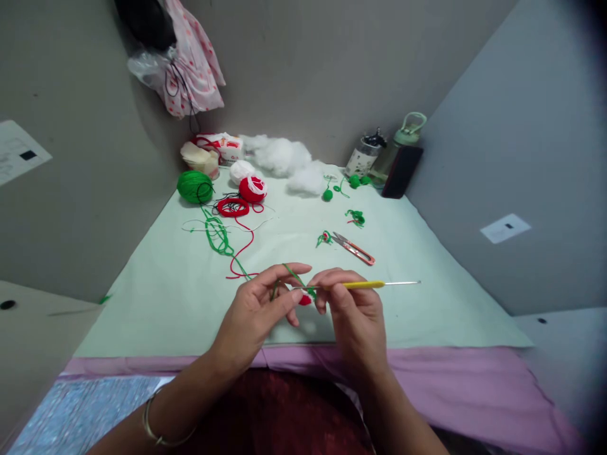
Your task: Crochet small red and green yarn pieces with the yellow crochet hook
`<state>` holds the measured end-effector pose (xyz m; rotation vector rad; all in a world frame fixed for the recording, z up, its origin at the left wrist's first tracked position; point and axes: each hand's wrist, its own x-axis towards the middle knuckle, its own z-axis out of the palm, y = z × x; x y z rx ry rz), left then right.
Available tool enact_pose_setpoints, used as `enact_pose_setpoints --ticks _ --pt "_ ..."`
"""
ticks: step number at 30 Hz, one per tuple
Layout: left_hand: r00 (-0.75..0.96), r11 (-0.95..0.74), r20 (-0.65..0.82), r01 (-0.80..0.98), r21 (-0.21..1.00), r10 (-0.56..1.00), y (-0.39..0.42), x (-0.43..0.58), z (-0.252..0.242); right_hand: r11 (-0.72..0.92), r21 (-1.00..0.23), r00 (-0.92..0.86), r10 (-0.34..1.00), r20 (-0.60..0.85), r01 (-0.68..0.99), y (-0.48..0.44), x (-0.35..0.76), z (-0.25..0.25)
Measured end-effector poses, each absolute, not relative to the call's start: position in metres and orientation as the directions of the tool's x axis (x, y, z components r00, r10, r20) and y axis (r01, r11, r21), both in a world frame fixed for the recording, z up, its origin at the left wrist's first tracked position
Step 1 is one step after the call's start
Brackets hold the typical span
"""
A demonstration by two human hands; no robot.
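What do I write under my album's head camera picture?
Right hand holding a yellow-handled hook, left hand with green yarn over a finger, small red and green piece between them.

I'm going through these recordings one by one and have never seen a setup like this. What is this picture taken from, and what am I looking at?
There is no machine here: you see a person's two bare hands, viewed from a camera worn on the head that looks forward and down. The left hand holds a small red-and-green piece, with a green strand running by its index finger. The right hand holds a yellow-handled hook. On the pale green cloth beyond lie a green yarn ball, a red-and-white ball, a white ball, fluffy white stuffing and orange-handled snips. A bottle stands at the back right.
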<state>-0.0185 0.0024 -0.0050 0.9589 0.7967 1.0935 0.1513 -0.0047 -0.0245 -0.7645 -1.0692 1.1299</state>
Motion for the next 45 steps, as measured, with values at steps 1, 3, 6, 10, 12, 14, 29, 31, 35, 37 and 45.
enact_pose_setpoints --ticks 1,3,6,10,12,14,29,31,35,37,45 --pt "0.278 0.166 -0.064 -0.361 0.918 0.959 0.002 -0.019 -0.006 0.255 -0.898 0.063 0.966 0.249 -0.358 -0.004 0.151 -0.023" --pt "0.28 0.19 -0.08 -0.39 0.901 0.957 0.002 -0.018 -0.008 0.188 -0.88 0.051 0.982 0.184 -0.437 -0.003 0.151 -0.02" --pt "0.274 0.248 -0.134 -0.439 0.864 0.952 0.001 -0.017 -0.009 0.099 -0.85 0.007 0.994 0.111 -0.518 0.0 0.152 -0.017" --pt "0.274 0.259 -0.144 -0.449 0.855 0.951 -0.001 -0.016 -0.007 0.126 -0.88 0.016 0.991 0.134 -0.458 -0.001 0.155 -0.014" --pt "0.27 0.24 -0.129 -0.432 0.869 0.954 -0.002 -0.017 -0.007 0.188 -0.905 0.03 0.981 0.192 -0.382 -0.003 0.157 -0.014" --pt "0.259 0.216 -0.114 -0.41 0.886 0.959 -0.003 -0.018 -0.007 0.262 -0.917 0.036 0.964 0.263 -0.301 -0.006 0.159 -0.013" --pt "0.001 -0.03 0.03 -0.167 0.985 1.0 -0.009 -0.011 -0.005 0.737 -0.476 -0.236 0.631 0.739 0.479 -0.027 0.161 -0.021" --pt "0.001 -0.012 0.012 -0.198 0.98 1.0 -0.01 -0.01 -0.006 0.739 -0.423 -0.251 0.609 0.752 0.525 -0.027 0.162 -0.023" --pt "0.184 0.243 -0.18 -0.423 0.873 0.966 -0.009 -0.01 -0.004 0.734 -0.337 -0.283 0.579 0.764 0.59 -0.026 0.163 -0.022" --pt "0.338 0.42 -0.274 -0.51 0.751 0.9 -0.005 -0.014 -0.002 0.748 -0.325 -0.296 0.564 0.771 0.578 -0.025 0.162 -0.021" --pt "0.35 0.413 -0.246 -0.566 0.714 0.904 0.001 -0.022 0.003 0.527 -0.849 0.108 0.847 0.52 -0.043 -0.016 0.156 -0.015"
